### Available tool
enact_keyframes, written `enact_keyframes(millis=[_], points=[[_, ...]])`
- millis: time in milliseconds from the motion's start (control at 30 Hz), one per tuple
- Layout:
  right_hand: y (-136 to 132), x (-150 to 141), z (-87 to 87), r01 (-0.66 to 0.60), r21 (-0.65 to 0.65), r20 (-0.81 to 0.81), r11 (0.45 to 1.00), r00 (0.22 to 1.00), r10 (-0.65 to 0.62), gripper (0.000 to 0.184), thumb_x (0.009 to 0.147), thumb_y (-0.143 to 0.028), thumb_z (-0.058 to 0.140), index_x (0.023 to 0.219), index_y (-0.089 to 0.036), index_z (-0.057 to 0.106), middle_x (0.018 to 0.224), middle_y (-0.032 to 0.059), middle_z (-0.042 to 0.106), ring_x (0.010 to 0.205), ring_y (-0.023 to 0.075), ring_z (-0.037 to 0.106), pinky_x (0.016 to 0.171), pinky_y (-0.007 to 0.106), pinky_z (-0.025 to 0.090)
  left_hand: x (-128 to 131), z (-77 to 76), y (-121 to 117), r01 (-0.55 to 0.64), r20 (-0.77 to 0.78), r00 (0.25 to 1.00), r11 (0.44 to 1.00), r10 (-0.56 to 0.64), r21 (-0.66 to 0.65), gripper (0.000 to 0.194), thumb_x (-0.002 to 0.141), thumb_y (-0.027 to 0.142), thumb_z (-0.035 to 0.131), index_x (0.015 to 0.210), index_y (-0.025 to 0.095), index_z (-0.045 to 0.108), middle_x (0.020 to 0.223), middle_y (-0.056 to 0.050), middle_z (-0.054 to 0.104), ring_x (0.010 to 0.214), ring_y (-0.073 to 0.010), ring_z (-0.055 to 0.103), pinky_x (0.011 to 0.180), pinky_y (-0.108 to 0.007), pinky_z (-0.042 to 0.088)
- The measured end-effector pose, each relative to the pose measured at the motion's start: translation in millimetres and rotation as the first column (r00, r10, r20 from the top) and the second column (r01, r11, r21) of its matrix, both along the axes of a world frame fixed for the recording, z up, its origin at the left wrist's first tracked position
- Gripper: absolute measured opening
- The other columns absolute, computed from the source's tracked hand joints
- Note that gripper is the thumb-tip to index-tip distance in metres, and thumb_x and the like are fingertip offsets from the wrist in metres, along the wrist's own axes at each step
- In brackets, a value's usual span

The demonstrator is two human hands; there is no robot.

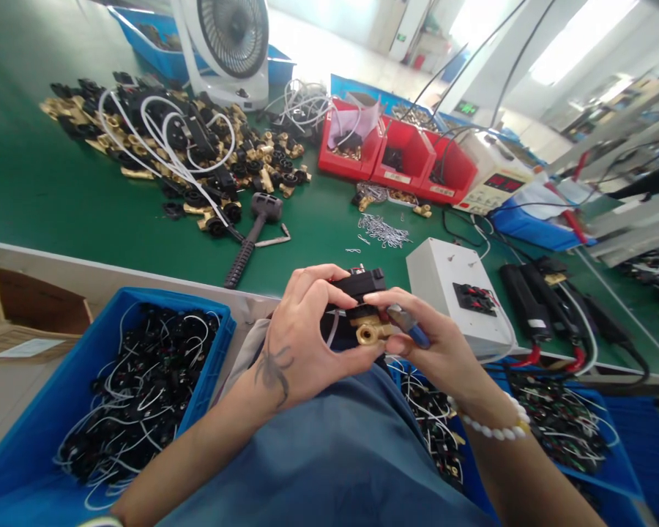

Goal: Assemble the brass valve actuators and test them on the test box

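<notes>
My left hand (313, 329) is closed around a small brass valve (367, 331) with a black plastic housing (367, 281) on top, held just off the table's front edge. Its fingers press the black housing and its thumb lies under the brass body. My right hand (439, 333) grips blue-handled pliers (411, 326), whose metal jaws are against the valve's right side; the tips are partly hidden. The right index finger also touches the black housing. A white cable runs down from the valve beside my left palm.
Beyond my hands lie metal clips (383, 230), a black hammer (252, 234) and a heap of brass valves (241, 157). Red bins (398, 157), a fan (233, 44) and a grey switch box (455, 293) stand on the table. Blue crates (220, 344) of cabled black parts flank me.
</notes>
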State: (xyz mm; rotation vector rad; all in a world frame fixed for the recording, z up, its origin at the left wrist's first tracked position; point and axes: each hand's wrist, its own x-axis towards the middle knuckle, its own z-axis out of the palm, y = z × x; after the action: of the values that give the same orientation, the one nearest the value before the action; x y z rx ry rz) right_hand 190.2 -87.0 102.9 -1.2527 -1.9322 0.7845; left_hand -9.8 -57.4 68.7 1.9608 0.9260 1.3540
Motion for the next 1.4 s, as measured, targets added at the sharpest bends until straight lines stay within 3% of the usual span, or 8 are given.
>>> enact_keyframes(millis=[233, 433, 633, 800, 967, 1133, 1300, 1400], points=[[14.6, 17.0, -7.0, 0.516, 0.407, 0.091, 0.754, 0.798, -0.596, 0.013, 0.094, -0.03, 0.06, 0.103, -0.023, 0.065, 0.079, 0.0001, 0.062, 0.061, 0.0142, 0.053, 0.059, 0.028, 0.046, 26.3, -61.3, 30.3, 0.025, 0.158, 0.987, 0.99, -0.003, -0.139, 0.04, 0.07, 0.027, 0.088, 0.094, 0.019, 0.057, 0.121, -0.012, 0.063, 0.116, -0.0276, 0.061, 0.087, -0.044, 0.059], [27.4, 35.7, -24.8, 0.154, 0.229, 0.588, 0.961, 0.765, -0.262, 0.019, 0.086, -0.015, 0.054, 0.099, -0.02, 0.066, 0.084, 0.0062, 0.065, 0.069, 0.02, 0.059, 0.062, 0.032, 0.045, 32.7, -83.9, 38.1, 0.041, 0.184, 0.983, 0.985, -0.01, -0.168, 0.041, 0.068, 0.028, 0.089, 0.091, 0.02, 0.056, 0.118, -0.012, 0.064, 0.116, -0.028, 0.062, 0.088, -0.045, 0.059], [25.7, 33.9, -19.2, 0.378, 0.517, 0.287, 0.768, 0.768, -0.572, 0.015, 0.092, -0.021, 0.054, 0.104, -0.02, 0.063, 0.087, 0.0051, 0.066, 0.069, 0.0185, 0.059, 0.063, 0.03, 0.045, 29.8, -81.1, 38.1, 0.047, 0.195, 0.981, 0.983, -0.012, -0.179, 0.04, 0.07, 0.031, 0.087, 0.091, 0.019, 0.055, 0.117, -0.012, 0.064, 0.115, -0.0273, 0.063, 0.083, -0.041, 0.06], [32.9, 36.4, -21.0, 0.123, 0.232, 0.68, 0.965, 0.689, -0.251, 0.019, 0.082, -0.012, 0.055, 0.095, -0.02, 0.066, 0.082, 0.0055, 0.066, 0.068, 0.02, 0.061, 0.059, 0.029, 0.041, 30.7, -83.5, 39.1, 0.046, 0.209, 0.978, 0.982, -0.006, -0.184, 0.04, 0.07, 0.03, 0.087, 0.09, 0.019, 0.055, 0.119, -0.013, 0.062, 0.115, -0.0272, 0.063, 0.082, -0.04, 0.061], [33.1, 32.2, -17.5, 0.302, 0.449, 0.45, 0.841, 0.736, -0.505, 0.018, 0.09, -0.018, 0.052, 0.104, -0.02, 0.063, 0.086, 0.0057, 0.066, 0.07, 0.0195, 0.06, 0.064, 0.03, 0.045, 29.2, -84.0, 39.6, 0.053, 0.204, 0.979, 0.982, -0.015, -0.183, 0.04, 0.069, 0.03, 0.088, 0.089, 0.02, 0.055, 0.117, -0.012, 0.064, 0.117, -0.0277, 0.063, 0.084, -0.041, 0.06], [33.7, 31.3, -23.9, 0.117, 0.244, 0.738, 0.963, 0.621, -0.263, 0.02, 0.083, -0.011, 0.052, 0.096, -0.02, 0.065, 0.082, 0.0066, 0.066, 0.066, 0.0211, 0.06, 0.057, 0.03, 0.039, 29.3, -84.6, 40.6, 0.056, 0.206, 0.978, 0.982, -0.018, -0.18, 0.041, 0.068, 0.03, 0.088, 0.088, 0.02, 0.054, 0.117, -0.012, 0.063, 0.115, -0.0272, 0.063, 0.083, -0.041, 0.061], [33.5, 35.2, -21.4, 0.269, 0.51, 0.454, 0.817, 0.723, -0.521, 0.019, 0.088, -0.017, 0.052, 0.104, -0.021, 0.061, 0.084, 0.005, 0.065, 0.07, 0.0196, 0.06, 0.065, 0.031, 0.046, 29.6, -84.6, 41.1, 0.057, 0.203, 0.979, 0.982, -0.019, -0.18, 0.041, 0.069, 0.031, 0.088, 0.088, 0.02, 0.054, 0.116, -0.011, 0.064, 0.117, -0.0281, 0.062, 0.083, -0.042, 0.061], [33.0, 33.3, -24.4, 0.205, 0.357, 0.641, 0.911, 0.656, -0.399, 0.018, 0.085, -0.013, 0.052, 0.097, -0.021, 0.062, 0.083, 0.0055, 0.065, 0.068, 0.0199, 0.059, 0.061, 0.03, 0.042, 29.4, -84.2, 42.0, 0.063, 0.199, 0.98, 0.981, -0.026, -0.183, 0.041, 0.068, 0.031, 0.088, 0.088, 0.02, 0.054, 0.117, -0.012, 0.063, 0.116, -0.0277, 0.062, 0.084, -0.043, 0.06]])
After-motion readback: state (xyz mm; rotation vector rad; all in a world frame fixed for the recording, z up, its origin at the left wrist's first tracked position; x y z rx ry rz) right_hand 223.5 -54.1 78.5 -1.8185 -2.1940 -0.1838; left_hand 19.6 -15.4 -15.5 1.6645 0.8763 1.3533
